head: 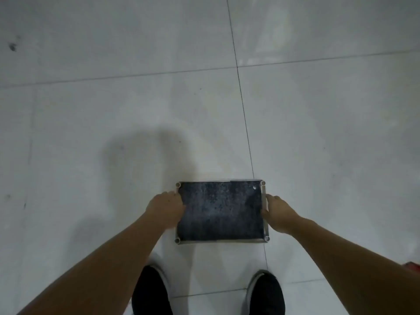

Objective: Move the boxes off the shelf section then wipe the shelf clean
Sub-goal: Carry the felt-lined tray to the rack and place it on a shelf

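Both hands, left hand [164, 210] and right hand [280, 214], gripped the bare, dusty shelf section [221, 211]; boxes seemed cleared, wiping remained.

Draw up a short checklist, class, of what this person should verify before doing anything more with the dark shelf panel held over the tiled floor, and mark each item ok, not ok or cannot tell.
1. Left hand grips the panel's left edge: ok.
2. Right hand grips the right edge: ok.
3. No boxes on the shelf panel: ok, none lie on it.
4. Panel surface clean: not ok, pale dusty blotches and a white speck show on the dark top.
5. Wiping cloth within reach: cannot tell, none is in view.
6. Tiled floor ahead free of obstacles: ok in the part seen; a red object sits at the right edge.
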Tool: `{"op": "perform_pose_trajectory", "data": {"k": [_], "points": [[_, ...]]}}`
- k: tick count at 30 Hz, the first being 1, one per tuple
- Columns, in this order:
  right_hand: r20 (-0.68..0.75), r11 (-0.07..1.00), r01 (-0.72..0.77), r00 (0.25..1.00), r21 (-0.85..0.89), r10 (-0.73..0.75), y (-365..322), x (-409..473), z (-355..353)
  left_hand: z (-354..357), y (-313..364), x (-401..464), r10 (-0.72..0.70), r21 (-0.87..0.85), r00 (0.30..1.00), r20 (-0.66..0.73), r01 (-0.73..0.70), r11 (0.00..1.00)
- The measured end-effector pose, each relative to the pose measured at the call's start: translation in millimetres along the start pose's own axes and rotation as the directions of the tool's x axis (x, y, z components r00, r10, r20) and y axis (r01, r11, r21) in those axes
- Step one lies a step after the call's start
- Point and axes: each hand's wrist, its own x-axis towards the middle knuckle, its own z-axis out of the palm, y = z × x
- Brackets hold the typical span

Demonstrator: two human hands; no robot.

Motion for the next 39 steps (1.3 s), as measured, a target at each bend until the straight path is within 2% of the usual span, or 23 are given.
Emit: {"op": "perform_pose_trajectory", "data": {"k": [1,3,6,8,11,13,16,20,24,29,32,35,39], "points": [[-0.012,0.999,-0.023,1.0,0.03,0.023,3,4,8,6,1,4,-0.03,-0.012,0.999,0.016,0.03,0.999],[0.006,0.992,-0.089,0.996,0.091,0.088,8,11,21,15,8,9,-0.124,-0.252,0.991,0.055,0.134,0.958],[0.012,0.968,-0.194,0.981,0.157,0.194,4,13,30,22,19,11,-0.268,-0.538,0.961,0.07,0.263,0.801],[0.016,0.945,-0.246,0.969,0.214,0.248,7,17,33,26,24,11,-0.308,-0.642,0.948,0.087,0.289,0.71],[0.066,0.916,-0.293,0.956,0.273,0.286,15,24,39,27,32,10,-0.327,-0.726,0.93,0.168,0.341,0.597],[0.069,0.904,-0.278,0.96,0.326,0.271,15,23,41,29,34,9,-0.349,-0.759,0.923,0.163,0.343,0.553],[0.071,0.889,-0.231,0.973,0.395,0.221,16,15,33,26,31,1,-0.381,-0.777,0.909,0.168,0.36,0.516],[0.03,0.833,-0.158,0.985,0.53,0.168,9,-15,7,-9,27,-22,-0.399,-0.78,0.914,0.079,0.306,0.546],[-0.095,0.802,-0.041,0.988,0.596,0.121,-30,-69,-57,-87,17,-49,-0.439,-0.761,0.895,-0.072,0.235,0.604],[-0.268,0.781,0.126,0.962,0.612,0.055,-92,-154,-173,-232,0,-110,-0.439,-0.695,0.833,-0.337,0.094,0.713],[-0.338,0.761,0.222,0.941,0.61,-0.003,-142,-216,-252,-331,-14,-163,-0.433,-0.732,0.795,-0.424,-0.02,0.681],[-0.347,0.691,0.309,0.934,0.654,-0.089,-199,-285,-329,-425,-34,-226,-0.413,-0.755,0.762,-0.499,-0.149,0.638],[-0.448,0.727,0.376,0.888,0.574,-0.106,-284,-383,-426,-550,-66,-319,-0.47,-0.833,0.741,-0.479,-0.216,0.509]]}}
